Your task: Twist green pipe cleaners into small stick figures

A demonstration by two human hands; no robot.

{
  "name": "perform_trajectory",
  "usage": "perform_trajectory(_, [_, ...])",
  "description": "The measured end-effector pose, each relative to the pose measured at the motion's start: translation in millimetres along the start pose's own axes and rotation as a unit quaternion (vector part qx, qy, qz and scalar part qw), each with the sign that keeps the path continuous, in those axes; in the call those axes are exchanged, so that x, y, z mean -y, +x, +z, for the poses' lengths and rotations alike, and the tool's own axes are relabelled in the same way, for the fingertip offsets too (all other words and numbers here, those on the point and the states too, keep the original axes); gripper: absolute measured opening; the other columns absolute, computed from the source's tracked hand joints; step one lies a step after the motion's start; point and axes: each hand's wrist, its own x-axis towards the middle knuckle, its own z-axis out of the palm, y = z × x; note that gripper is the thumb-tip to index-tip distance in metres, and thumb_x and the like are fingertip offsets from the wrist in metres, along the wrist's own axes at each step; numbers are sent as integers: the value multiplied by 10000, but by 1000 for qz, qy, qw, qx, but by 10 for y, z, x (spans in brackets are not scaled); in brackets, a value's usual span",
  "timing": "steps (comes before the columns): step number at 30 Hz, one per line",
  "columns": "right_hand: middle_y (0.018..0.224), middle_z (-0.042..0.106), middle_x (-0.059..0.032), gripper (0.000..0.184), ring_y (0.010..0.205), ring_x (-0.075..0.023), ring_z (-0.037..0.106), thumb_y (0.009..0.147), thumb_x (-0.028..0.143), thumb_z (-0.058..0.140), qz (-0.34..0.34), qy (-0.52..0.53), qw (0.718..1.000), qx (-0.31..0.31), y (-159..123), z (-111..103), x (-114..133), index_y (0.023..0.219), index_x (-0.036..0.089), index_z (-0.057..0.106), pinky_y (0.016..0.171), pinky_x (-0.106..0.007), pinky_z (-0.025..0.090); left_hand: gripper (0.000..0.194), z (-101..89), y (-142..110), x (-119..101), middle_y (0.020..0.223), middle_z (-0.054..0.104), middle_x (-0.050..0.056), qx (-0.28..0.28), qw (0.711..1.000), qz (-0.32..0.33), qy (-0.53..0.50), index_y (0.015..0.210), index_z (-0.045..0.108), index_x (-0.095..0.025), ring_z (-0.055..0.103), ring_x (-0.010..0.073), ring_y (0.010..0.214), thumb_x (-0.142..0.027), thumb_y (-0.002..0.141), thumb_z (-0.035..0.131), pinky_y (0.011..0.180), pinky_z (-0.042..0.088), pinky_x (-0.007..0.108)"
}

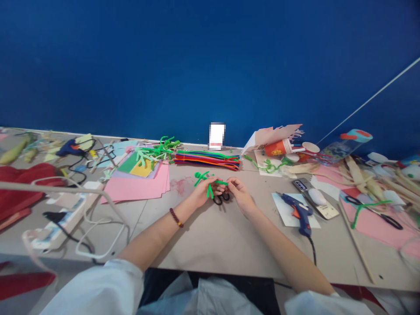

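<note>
A green pipe-cleaner figure [210, 190], with several fuzzy limbs sticking out, is held in my left hand [207, 190]. My right hand [240, 191] pinches the end of a green stem that runs rightward from the figure. Both hands are raised a little over the table, close together. Under them lie scissors [218, 200], with their black handles showing and the rest hidden by my left hand. Just beyond is a bundle of many-coloured pipe cleaners [207, 160].
Left of my hands lie pink paper sheets [131, 186], green pipe-cleaner pieces [157, 151] and a white power strip [67, 218] with cables. At right are a blue glue gun [300, 212], a phone [315, 197], a wooden stick [356, 243] and red paper cups [278, 148].
</note>
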Motion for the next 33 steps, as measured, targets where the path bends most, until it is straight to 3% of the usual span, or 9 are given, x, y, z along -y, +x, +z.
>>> perform_trajectory(5, [572, 547, 63, 422, 518, -94, 496, 583, 514, 779, -3, 22, 998, -64, 33, -39, -7, 784, 217, 556, 508, -229, 385, 294, -5, 2, -1, 680, 661, 61, 66, 997, 36, -17, 962, 662, -97, 610, 151, 563, -271, 733, 600, 534, 503, 262])
perform_trajectory(9, [645, 590, 48, 399, 535, -95, 522, 594, 464, 772, -3, 37, 994, -100, 36, -39, 14, 829, 217, 565, 496, -228, 405, 310, 4, 5, 28, 646, 604, -6, 23, 996, 91, -3, 992, 660, -132, 547, 92, 521, -178, 685, 669, 506, 457, 206])
perform_trajectory(15, [769, 654, 23, 461, 574, -122, 573, 628, 447, 742, 3, 25, 995, -99, 11, 9, 28, 969, 244, 509, 533, -260, 462, 365, 52, -37, 50, 722, 643, 3, -8, 981, 167, 98, 1029, 668, -150, 571, 98, 569, -269, 692, 748, 551, 475, 223])
perform_trajectory(19, [748, 616, 25, 434, 658, -146, 600, 641, 411, 745, -53, -45, 995, -70, -15, 41, -16, 958, 246, 498, 634, -283, 490, 430, 72, -52, 55, 695, 668, 3, -33, 974, 186, 127, 1073, 674, -149, 587, 106, 585, -286, 677, 770, 579, 471, 226])
perform_trajectory(22, [781, 601, 15, 403, 716, -147, 597, 693, 372, 718, -99, -100, 989, -53, -34, 47, -69, 1017, 248, 514, 688, -282, 485, 421, 45, -29, 51, 765, 708, 33, -43, 977, 178, 112, 1067, 680, -151, 631, 127, 648, -313, 689, 767, 620, 484, 237])
perform_trajectory(27, [828, 613, -5, 302, 713, -150, 582, 766, 364, 642, -102, -151, 983, -19, -58, 38, -114, 1027, 238, 555, 699, -295, 478, 345, -73, 46, -21, 766, 705, 29, -20, 991, 119, 49, 1018, 689, -151, 637, 116, 629, -277, 706, 761, 623, 484, 233])
perform_trajectory(33, [961, 635, -40, 219, 812, -180, 581, 805, 353, 583, -160, -250, 955, -20, -18, 8, 46, 995, 251, 620, 741, -324, 477, 272, -181, 102, -127, 688, 649, 2, 10, 996, 86, 11, 989, 703, -143, 590, 78, 592, -192, 723, 729, 559, 440, 188])
